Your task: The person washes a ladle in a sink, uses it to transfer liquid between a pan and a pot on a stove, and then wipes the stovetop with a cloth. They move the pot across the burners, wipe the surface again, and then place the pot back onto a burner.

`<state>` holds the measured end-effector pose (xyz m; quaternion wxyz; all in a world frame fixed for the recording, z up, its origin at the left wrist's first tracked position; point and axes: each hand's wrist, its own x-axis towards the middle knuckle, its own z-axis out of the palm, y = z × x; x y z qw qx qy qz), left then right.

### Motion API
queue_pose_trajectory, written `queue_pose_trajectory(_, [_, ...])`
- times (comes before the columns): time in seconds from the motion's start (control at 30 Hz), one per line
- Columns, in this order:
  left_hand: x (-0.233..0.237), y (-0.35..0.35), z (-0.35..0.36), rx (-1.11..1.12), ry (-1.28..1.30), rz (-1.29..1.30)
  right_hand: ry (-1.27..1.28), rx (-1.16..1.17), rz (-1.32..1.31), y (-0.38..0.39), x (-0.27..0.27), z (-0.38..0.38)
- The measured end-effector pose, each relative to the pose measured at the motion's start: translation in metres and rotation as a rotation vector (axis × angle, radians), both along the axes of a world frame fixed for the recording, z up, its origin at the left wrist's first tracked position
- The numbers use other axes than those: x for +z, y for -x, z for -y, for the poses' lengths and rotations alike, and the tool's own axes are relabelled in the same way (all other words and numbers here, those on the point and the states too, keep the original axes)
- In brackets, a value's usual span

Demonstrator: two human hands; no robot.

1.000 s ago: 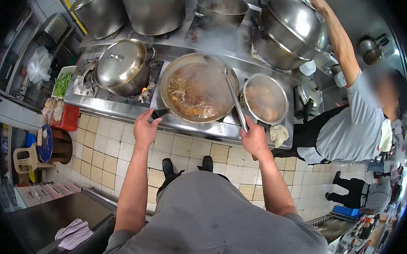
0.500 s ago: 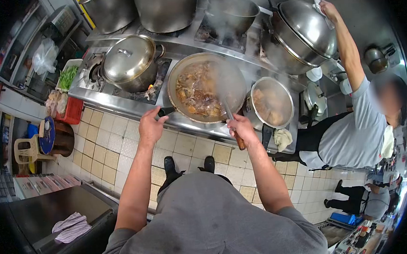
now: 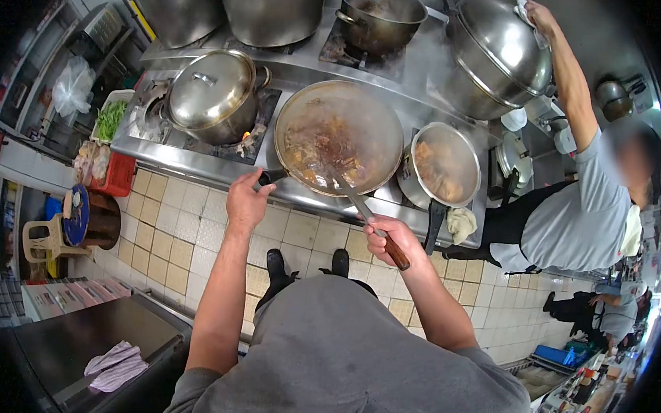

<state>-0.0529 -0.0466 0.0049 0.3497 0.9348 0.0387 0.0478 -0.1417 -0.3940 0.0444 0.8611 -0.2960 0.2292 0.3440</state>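
A wide pan (image 3: 392,128) of brown, steaming stew (image 3: 327,143) sits at the front of the stove. My left hand (image 3: 246,202) is closed around the pan's short black handle (image 3: 273,177). In my right hand (image 3: 389,241) is a long metal cooking utensil (image 3: 358,203) with a wooden grip, my fingers wrapped round it. Its lower end dips into the near side of the stew, so the shape of its head is hidden. To the right, close to that hand, stands a smaller steaming saucepan (image 3: 448,167) holding chunks of food.
A lidded pot (image 3: 209,101) stands left of the pan, with a flame beside its base. Larger pots and an open pot (image 3: 384,13) line the back. At right, a co-worker (image 3: 577,201) holds a big domed lid (image 3: 505,40) through a cloth. A crumpled cloth (image 3: 461,225) lies near the saucepan handle.
My right hand has moved slightly down, and the utensil's lower end has shifted left and nearer in the stew. Steam over the pan has thinned. My left hand stays on the handle.
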Motion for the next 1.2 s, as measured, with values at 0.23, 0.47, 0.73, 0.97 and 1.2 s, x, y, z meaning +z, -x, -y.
queue_pose_trajectory(0.23, [-0.009,-0.001,0.0,0.0,-0.002,0.022,0.01,-0.019,0.023,0.021,0.022,0.003])
queue_pose_trajectory(0.47, [0.0,0.0,0.003,0.024,0.057,-0.028,0.082,-0.04,0.054,0.031,0.035,0.013])
queue_pose_trajectory(0.73, [0.003,0.0,0.004,0.017,0.022,-0.017,0.225,-0.059,0.124,0.036,0.057,0.024])
queue_pose_trajectory(0.97, [0.004,0.001,0.005,0.012,0.017,-0.006,0.106,-0.075,0.133,0.037,0.065,0.038])
queue_pose_trajectory(1.2, [0.0,0.001,0.007,0.01,0.028,0.039,0.093,-0.092,0.172,0.043,0.075,0.045])
